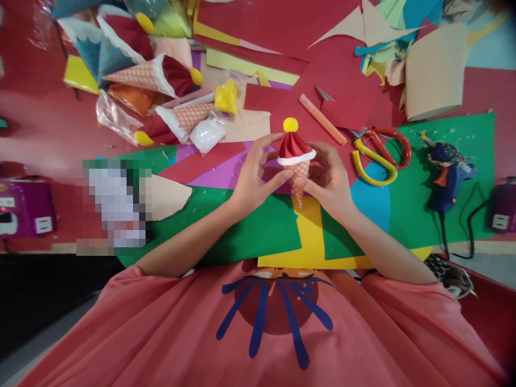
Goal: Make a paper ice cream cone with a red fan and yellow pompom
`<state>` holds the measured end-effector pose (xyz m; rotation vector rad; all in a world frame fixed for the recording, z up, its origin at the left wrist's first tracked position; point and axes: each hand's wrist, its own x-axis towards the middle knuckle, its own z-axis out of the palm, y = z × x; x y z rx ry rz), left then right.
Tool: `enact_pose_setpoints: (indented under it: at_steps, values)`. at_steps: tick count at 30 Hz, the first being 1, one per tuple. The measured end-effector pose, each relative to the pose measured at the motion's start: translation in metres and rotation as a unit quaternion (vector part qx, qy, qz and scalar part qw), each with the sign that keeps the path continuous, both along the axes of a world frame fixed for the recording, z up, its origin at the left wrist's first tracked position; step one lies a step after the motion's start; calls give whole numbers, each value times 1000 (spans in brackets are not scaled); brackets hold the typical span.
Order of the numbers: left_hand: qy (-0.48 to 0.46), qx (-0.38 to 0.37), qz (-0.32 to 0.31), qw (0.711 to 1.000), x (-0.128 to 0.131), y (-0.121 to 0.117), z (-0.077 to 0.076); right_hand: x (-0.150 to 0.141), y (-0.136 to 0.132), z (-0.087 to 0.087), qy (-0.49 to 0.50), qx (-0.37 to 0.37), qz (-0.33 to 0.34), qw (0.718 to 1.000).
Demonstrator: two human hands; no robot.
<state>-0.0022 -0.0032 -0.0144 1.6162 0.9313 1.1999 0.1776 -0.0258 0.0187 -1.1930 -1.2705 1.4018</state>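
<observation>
Between both hands stands a small craft ice cream cone (296, 167), held upright with its tip down. It has a pink-and-cream lattice cone, a white rim, a pleated dark red top and a yellow ball. My left hand (258, 172) closes on its left side, thumb on the cone and fingers behind the rim. My right hand (329, 177) grips the other side, thumb low on the cone, some fingertips hidden behind it. Scissors (379, 156) with red and yellow handles lie to the right of my right hand. An orange stick-like tube (322, 119) rests beyond the cone.
Several similar paper cones (141, 75) are heaped at the far left with bags of coloured clay (207, 131). A blue glue gun (447, 183) with a cord lies at right on a green sheet (411, 226). Paper scraps (374, 27) and a beige paper piece (435, 75) lie behind.
</observation>
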Motion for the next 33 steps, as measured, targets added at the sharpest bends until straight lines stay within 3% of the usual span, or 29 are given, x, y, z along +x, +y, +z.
enact_pose_setpoints:
  at_steps: [3, 9, 16, 19, 25, 33]
  values:
    - [-39, -45, -23, 998, 0, 1, 2, 3, -2, 2, -7, 30, 19, 999]
    - [-122, -161, -66, 977, 1, 1, 6, 8, -4, -4, -122, 139, 20, 983]
    - [-176, -220, -73, 957, 2, 1, 11, 6, -8, -3, -183, 138, 16, 973]
    - [-211, -281, -81, 933, 3, 0, 20, 7, -7, -2, -191, 174, 14, 966]
    - [-241, -392, -79, 884, 7, -1, 36, 9, -4, 0, -271, 298, 25, 915]
    - [-264, -444, -86, 852, 7, 1, 39, 14, -6, 2, -336, 299, 63, 891]
